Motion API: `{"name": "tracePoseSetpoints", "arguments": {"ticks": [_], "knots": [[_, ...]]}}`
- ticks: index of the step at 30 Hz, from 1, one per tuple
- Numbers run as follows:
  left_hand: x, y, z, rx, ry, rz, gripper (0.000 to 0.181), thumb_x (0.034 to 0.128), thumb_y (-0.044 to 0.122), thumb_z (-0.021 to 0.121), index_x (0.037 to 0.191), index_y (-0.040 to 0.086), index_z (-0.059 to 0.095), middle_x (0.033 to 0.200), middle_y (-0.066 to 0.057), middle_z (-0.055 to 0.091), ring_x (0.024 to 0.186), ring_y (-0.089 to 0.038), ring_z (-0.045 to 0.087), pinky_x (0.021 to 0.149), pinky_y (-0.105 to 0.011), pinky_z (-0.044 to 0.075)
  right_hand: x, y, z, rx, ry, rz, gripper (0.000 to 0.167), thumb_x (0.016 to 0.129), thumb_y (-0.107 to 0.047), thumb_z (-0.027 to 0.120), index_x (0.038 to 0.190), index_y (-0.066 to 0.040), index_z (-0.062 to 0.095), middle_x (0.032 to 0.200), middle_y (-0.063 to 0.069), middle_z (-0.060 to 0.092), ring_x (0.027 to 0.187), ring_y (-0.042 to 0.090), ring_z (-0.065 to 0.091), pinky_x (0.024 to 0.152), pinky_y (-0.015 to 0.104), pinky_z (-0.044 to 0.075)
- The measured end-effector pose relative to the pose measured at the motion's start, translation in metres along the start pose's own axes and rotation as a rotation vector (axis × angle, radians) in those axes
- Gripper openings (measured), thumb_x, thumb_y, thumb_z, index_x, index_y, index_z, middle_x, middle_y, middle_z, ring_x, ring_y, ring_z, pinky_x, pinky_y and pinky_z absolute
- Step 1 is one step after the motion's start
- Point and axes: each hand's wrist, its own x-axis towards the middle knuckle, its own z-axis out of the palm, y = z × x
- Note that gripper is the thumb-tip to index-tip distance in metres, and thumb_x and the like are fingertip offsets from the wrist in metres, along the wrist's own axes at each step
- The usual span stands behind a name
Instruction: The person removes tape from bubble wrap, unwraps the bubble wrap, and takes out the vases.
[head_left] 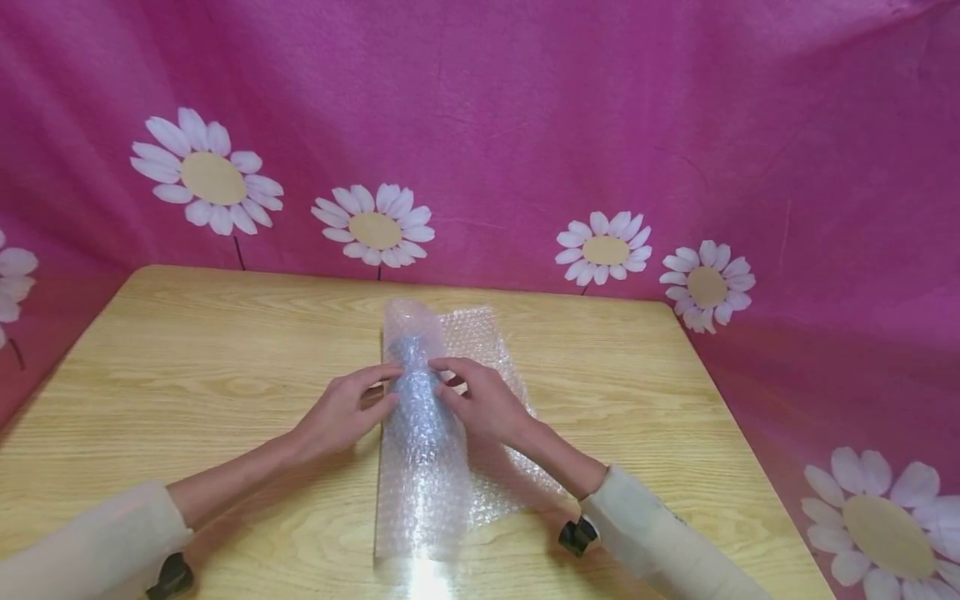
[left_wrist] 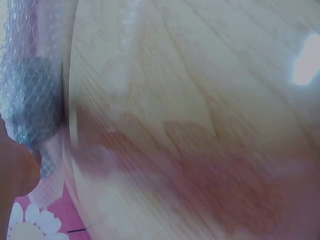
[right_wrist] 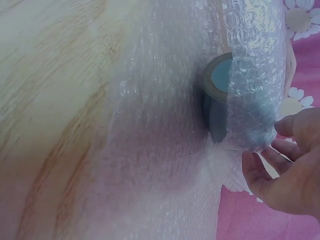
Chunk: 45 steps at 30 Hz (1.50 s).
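A blue-grey hollow vessel (right_wrist: 216,117) with a round, tan-edged opening lies inside a folded sheet of bubble wrap (head_left: 423,492) on the table. From the head its narrower end points away, covered by the wrap. My left hand (head_left: 348,408) holds the wrapped bundle from the left, thumb and fingers bent against it. On the opposite side my right hand (head_left: 483,404) grips the wrap with curved fingers, near the vessel's narrower part. In the left wrist view the vessel (left_wrist: 37,100) shows through the bubbles, and only part of the left hand (left_wrist: 17,167) appears.
A loose flap of bubble wrap (head_left: 480,333) spreads to the right beneath the right forearm. The wooden table (head_left: 225,350) stretches to both sides. Behind and beside it hangs a pink cloth (head_left: 487,125) with white daisies. Light glares off the table's front edge.
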Motion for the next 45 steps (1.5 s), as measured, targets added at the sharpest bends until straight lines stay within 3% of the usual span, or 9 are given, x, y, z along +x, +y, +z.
{"name": "tracePoseSetpoints", "arguments": {"ticks": [9, 15, 25, 45], "knots": [[0.002, 0.009, 0.005, -0.049, 0.011, -0.124, 0.05, 0.0968, 0.02, 0.068, 0.139, -0.002, 0.054, 0.138, -0.021, 0.056, 0.115, -0.033, 0.063, 0.092, -0.035, 0.054, -0.002, 0.001, 0.0, 0.04, -0.014, 0.003, 0.038, 0.099, -0.008, 0.061, 0.137, -0.005, 0.058, 0.136, 0.013, 0.059, 0.112, 0.03, 0.063, 0.085, 0.031, 0.057], [0.006, 0.014, 0.008, 0.008, 0.047, -0.171, 0.052, 0.0937, 0.027, 0.072, 0.136, 0.001, 0.057, 0.136, -0.019, 0.058, 0.118, -0.032, 0.061, 0.095, -0.039, 0.052, -0.002, 0.0, 0.0, 0.017, -0.013, -0.01, 0.039, 0.099, -0.009, 0.062, 0.137, -0.005, 0.058, 0.136, 0.013, 0.059, 0.114, 0.03, 0.062, 0.087, 0.033, 0.056], [0.006, 0.015, 0.011, 0.062, 0.07, -0.18, 0.057, 0.0891, 0.031, 0.077, 0.134, 0.003, 0.059, 0.133, -0.016, 0.061, 0.117, -0.032, 0.062, 0.094, -0.043, 0.053, -0.001, -0.002, 0.003, 0.01, -0.007, 0.009, 0.04, 0.099, -0.011, 0.062, 0.139, -0.005, 0.057, 0.138, 0.014, 0.056, 0.114, 0.029, 0.062, 0.089, 0.032, 0.055], [0.003, 0.011, 0.009, -0.008, 0.066, -0.168, 0.055, 0.089, 0.025, 0.078, 0.135, 0.002, 0.057, 0.135, -0.019, 0.058, 0.117, -0.032, 0.062, 0.092, -0.037, 0.054, 0.001, -0.005, 0.005, 0.018, -0.002, -0.004, 0.039, 0.098, -0.011, 0.064, 0.136, -0.003, 0.059, 0.134, 0.014, 0.058, 0.11, 0.027, 0.064, 0.086, 0.026, 0.055]]}}
